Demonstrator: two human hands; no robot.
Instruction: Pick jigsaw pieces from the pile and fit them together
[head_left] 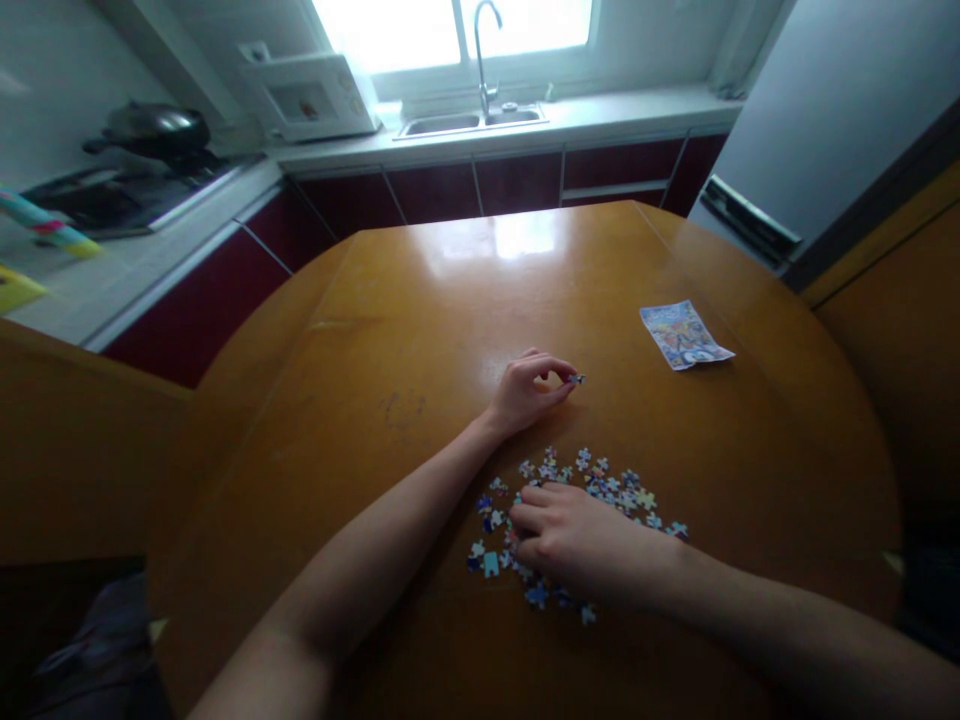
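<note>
Puzzle piece [576, 379] pinched between left hand [521, 392] thumb and fingers mid-table [375, 330]; right hand [574, 535] curled loosely, empty, atop scattered jigsaw pieces [600, 480] near front edge; picture leaflet [684, 335] toward right edge.

The scene is seen from a single head-worn camera, aimed forward and down over a round wooden table [420, 330], with a kitchen counter [600, 112] and window [450, 30] caught beyond.
</note>
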